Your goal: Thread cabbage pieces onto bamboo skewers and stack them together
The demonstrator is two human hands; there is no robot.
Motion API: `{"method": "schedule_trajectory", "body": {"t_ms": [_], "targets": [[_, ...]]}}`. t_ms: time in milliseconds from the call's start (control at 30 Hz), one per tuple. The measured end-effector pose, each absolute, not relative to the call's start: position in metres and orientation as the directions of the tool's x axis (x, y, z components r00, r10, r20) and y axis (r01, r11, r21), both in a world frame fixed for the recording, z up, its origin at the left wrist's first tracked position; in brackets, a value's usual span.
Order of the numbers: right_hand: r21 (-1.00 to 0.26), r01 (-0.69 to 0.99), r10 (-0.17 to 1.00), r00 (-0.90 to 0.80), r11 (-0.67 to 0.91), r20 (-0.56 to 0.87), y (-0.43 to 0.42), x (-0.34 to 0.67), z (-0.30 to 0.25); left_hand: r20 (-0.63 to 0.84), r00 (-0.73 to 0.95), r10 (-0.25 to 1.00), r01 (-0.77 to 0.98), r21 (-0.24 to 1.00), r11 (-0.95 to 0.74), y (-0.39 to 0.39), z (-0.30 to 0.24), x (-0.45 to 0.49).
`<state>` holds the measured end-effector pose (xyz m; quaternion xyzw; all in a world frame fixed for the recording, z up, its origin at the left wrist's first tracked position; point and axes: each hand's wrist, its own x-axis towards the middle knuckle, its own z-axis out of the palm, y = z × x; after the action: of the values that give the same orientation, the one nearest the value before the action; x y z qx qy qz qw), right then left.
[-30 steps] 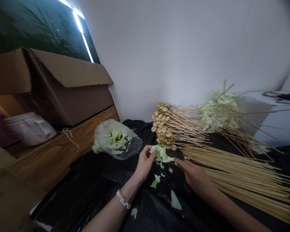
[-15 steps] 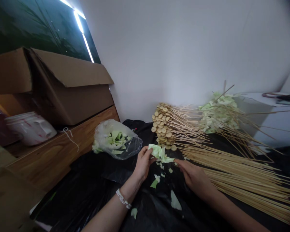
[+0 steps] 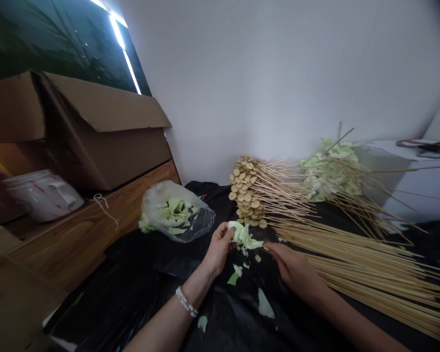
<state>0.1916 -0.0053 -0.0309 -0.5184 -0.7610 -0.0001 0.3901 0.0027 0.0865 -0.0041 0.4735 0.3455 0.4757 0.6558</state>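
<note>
My left hand [image 3: 217,249] pinches a pale green cabbage leaf piece [image 3: 244,235] just above the black plastic sheet [image 3: 161,288]. My right hand [image 3: 292,266] is closed with its fingertips at the leaf's right end, seemingly gripping a thin bamboo skewer, though the stick itself is hard to make out there. A large heap of bare bamboo skewers [image 3: 366,274] fans out right beside the right hand. Small leaf scraps [image 3: 264,305] lie below both hands.
A clear bag of cabbage pieces [image 3: 176,215] lies left of my hands. Skewers of round tan slices [image 3: 247,195] and skewers of cabbage [image 3: 332,171] are stacked by the white wall. A cardboard box [image 3: 95,132] and a white bucket [image 3: 42,193] sit on the wooden ledge at left.
The left hand has folded the leaf in slightly, so it looks more bunched and a little lower. The right hand has barely moved.
</note>
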Motion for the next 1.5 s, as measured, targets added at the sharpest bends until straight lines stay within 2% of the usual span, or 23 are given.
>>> {"method": "schedule_trajectory", "body": {"t_ms": [167,367,567,667,800,900,1100,1233,1500], "targets": [[-0.428,0.783,0.795,-0.135,0.452,0.592,-0.005,0.191,-0.030,-0.024,0.362,0.932,-0.300,0.944,0.141,0.084,-0.003,0.005],[-0.432,0.782,0.795,-0.128,0.449,0.593,-0.006,0.189,-0.027,0.036,0.400,0.916,-0.269,0.960,0.080,0.078,-0.001,0.006],[-0.453,0.755,0.805,-0.163,0.474,0.571,-0.007,0.185,-0.026,0.001,0.466,0.885,-0.287,0.946,0.150,0.074,0.000,0.010],[-0.464,0.747,0.802,-0.154,0.476,0.577,-0.007,0.185,-0.026,-0.001,0.424,0.906,-0.301,0.943,0.142,0.078,-0.001,0.009],[-0.451,0.779,0.821,-0.137,0.435,0.554,-0.007,0.187,-0.027,0.019,0.283,0.959,-0.304,0.950,0.071,0.085,-0.001,0.004],[-0.438,0.790,0.827,-0.148,0.429,0.543,-0.007,0.188,-0.025,0.010,0.268,0.963,-0.331,0.940,0.083,0.087,-0.001,0.003],[-0.431,0.774,0.797,-0.151,0.463,0.585,-0.009,0.186,-0.020,-0.148,0.383,0.912,-0.453,0.830,0.325,0.084,-0.001,0.006],[-0.431,0.777,0.789,-0.133,0.458,0.599,-0.009,0.185,-0.019,-0.192,0.533,0.824,-0.416,0.788,0.453,0.082,0.003,0.005],[-0.440,0.751,0.788,-0.170,0.492,0.591,-0.009,0.183,-0.026,-0.149,0.635,0.758,-0.329,0.835,0.440,0.075,0.002,0.007]]}}
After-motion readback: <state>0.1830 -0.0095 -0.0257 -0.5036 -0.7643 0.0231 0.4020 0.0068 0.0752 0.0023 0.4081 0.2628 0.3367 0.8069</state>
